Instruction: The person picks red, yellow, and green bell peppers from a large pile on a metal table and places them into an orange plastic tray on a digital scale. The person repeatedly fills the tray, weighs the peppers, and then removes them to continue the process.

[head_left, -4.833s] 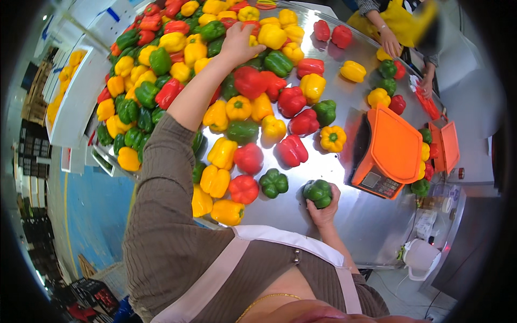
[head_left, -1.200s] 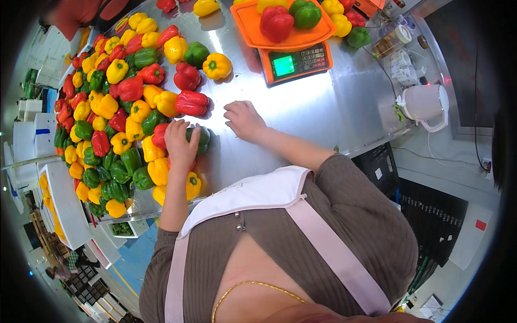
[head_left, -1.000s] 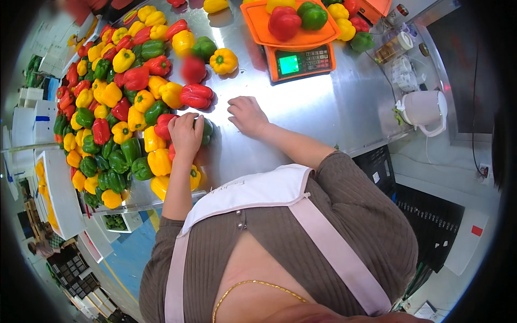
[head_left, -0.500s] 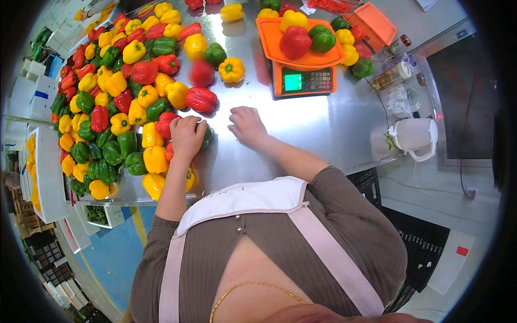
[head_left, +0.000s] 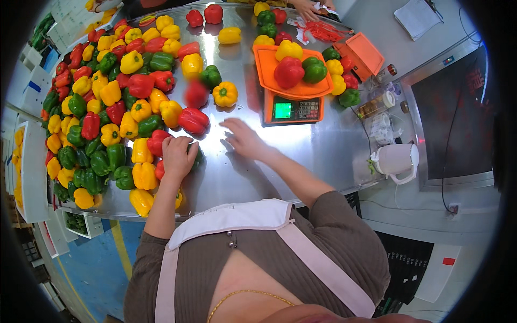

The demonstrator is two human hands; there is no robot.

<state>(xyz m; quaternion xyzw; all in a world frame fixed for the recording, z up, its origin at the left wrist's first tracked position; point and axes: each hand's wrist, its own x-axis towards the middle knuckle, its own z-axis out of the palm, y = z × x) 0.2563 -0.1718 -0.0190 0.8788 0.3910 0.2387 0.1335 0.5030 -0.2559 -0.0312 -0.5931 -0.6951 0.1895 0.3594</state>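
Note:
My left hand (head_left: 180, 157) is bent over a green bell pepper (head_left: 199, 157) at the right edge of the pile, its thumb across it; the hand hides most of that pepper. A red bell pepper (head_left: 157, 142) lies against the fingers on the other side. My right hand (head_left: 245, 140) hangs a little above the steel table (head_left: 237, 180), holding nothing, with its fingers apart and pointing left. Nearest to it are a red bell pepper (head_left: 194, 121) and a yellow bell pepper (head_left: 225, 94). One red pepper (head_left: 196, 95) above these looks blurred.
A large heap of mixed peppers (head_left: 110, 93) covers the left side. An orange scale (head_left: 293, 110) with three peppers on its tray stands beyond my right hand. An orange basket (head_left: 361, 55), a jar (head_left: 377, 105) and a pitcher (head_left: 396, 160) are farther right. Another person's hand (head_left: 307, 8) shows at the far edge.
The view has shifted, bringing more of the far table edge and another person's hand into sight. My right hand's fingers have stretched out more. My left hand stays at the same peppers.

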